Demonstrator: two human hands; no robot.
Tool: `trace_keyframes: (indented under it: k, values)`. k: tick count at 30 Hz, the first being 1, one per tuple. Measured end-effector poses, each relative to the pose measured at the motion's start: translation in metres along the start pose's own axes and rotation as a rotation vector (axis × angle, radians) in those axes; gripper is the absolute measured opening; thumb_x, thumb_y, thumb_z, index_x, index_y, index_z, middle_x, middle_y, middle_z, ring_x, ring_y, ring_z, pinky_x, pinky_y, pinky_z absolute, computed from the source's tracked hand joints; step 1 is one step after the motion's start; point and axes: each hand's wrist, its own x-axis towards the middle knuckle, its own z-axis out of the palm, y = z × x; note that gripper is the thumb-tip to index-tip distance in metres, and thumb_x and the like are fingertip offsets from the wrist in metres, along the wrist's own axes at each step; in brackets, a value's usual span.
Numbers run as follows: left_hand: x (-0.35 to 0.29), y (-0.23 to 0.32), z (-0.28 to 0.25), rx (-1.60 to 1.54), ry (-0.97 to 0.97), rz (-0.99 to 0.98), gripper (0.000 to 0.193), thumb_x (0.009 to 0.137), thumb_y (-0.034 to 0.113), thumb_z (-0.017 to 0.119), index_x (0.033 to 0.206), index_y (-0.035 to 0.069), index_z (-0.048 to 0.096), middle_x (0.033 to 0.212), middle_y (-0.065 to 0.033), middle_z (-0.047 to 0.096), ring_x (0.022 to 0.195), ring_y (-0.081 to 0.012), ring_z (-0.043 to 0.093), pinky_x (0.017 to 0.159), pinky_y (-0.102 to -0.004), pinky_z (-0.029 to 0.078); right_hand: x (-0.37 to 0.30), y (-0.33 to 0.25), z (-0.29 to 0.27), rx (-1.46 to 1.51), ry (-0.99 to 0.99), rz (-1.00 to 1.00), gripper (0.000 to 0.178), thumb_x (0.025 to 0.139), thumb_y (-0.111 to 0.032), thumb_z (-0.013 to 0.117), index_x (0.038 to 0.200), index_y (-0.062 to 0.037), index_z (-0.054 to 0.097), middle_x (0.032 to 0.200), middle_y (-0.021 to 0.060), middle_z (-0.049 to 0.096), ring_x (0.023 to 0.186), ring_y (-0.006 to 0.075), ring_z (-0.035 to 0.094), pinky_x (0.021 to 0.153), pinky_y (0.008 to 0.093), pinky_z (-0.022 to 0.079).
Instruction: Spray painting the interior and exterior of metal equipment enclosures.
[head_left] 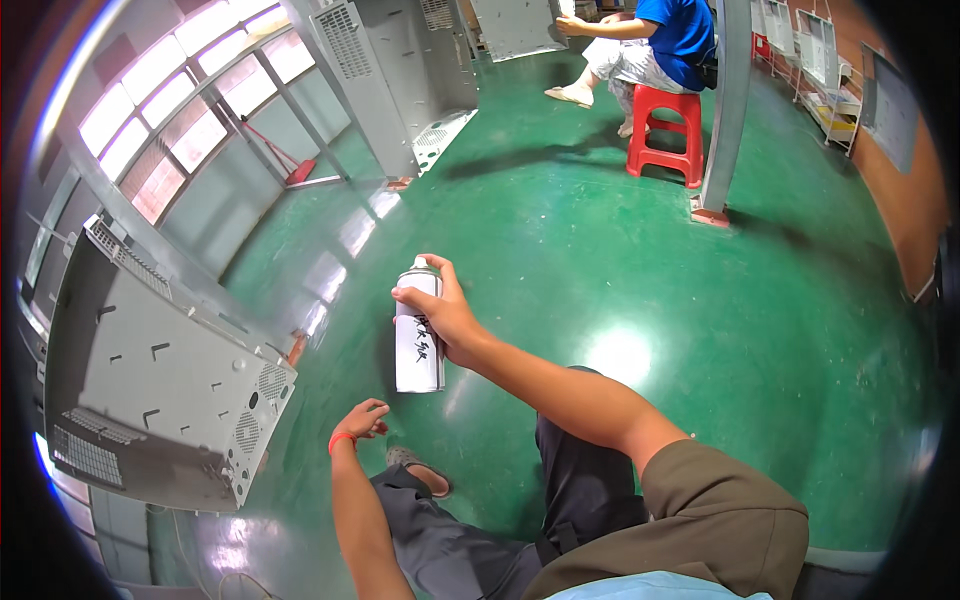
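My right hand (447, 312) is closed around a white spray can (417, 345) with dark handwriting on its side. One finger lies on the nozzle at the top, and the can is upright in front of me. Lower and to the left, my left hand (362, 420) holds nothing, its fingers loosely bent, with a red band around the wrist. Left of that hand and apart from it is a grey sheet-metal casing (190, 365) with vent holes, slots and small tabs.
Another grey metal casing (400, 85) stands by a post ahead. A person in a blue top sits on a red stool (665, 135) beside a metal pillar (727, 120). A red broom (300, 172) leans at the far left. Wheeled racks (832, 105) line the right wall.
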Motion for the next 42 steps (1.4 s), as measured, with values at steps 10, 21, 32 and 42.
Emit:
trace_keyframes:
  k: [10, 21, 32, 42]
  values:
    - [0.007, 0.014, 0.002, 0.007, 0.005, 0.005, 0.046, 0.101, 0.046, 0.065, 0.138, 0.018, 0.061, 0.09, -0.0008, 0.07, 0.092, -0.0168, 0.075, 0.083, -0.0368, 0.051, 0.011, -0.004, -0.007, -0.018, -0.012, -0.031, 0.079, 0.09, -0.017, 0.082, 0.15, -0.0202, 0.031, 0.11, 0.0096, 0.061, 0.079, 0.0231, 0.073, 0.064, 0.0413, 0.065]
    - [0.015, 0.033, 0.01, 0.018, 0.012, -0.004, 0.049, 0.1, 0.049, 0.065, 0.138, 0.019, 0.06, 0.098, -0.0047, 0.075, 0.094, -0.0187, 0.075, 0.086, -0.0395, 0.051, 0.022, -0.013, -0.026, -0.031, -0.022, -0.018, 0.08, 0.09, -0.017, 0.082, 0.152, -0.0196, 0.03, 0.11, 0.0099, 0.061, 0.08, 0.0224, 0.073, 0.064, 0.0415, 0.065]
    - [0.031, 0.075, 0.028, 0.049, 0.004, -0.023, 0.049, 0.104, 0.048, 0.063, 0.142, 0.017, 0.058, 0.105, -0.0058, 0.077, 0.098, -0.0168, 0.075, 0.092, -0.0402, 0.054, 0.041, -0.039, -0.063, -0.01, -0.03, -0.014, 0.08, 0.09, -0.017, 0.082, 0.151, -0.019, 0.031, 0.109, 0.01, 0.061, 0.08, 0.0224, 0.073, 0.064, 0.0403, 0.065]
    - [0.056, 0.109, 0.036, 0.037, 0.006, -0.019, 0.048, 0.104, 0.048, 0.062, 0.14, 0.018, 0.058, 0.102, -0.0064, 0.075, 0.099, -0.0184, 0.075, 0.094, -0.0415, 0.053, 0.067, -0.063, -0.09, 0.0, -0.023, 0.007, 0.079, 0.092, -0.015, 0.081, 0.152, -0.0197, 0.03, 0.11, 0.0101, 0.062, 0.08, 0.0231, 0.073, 0.064, 0.0398, 0.065]
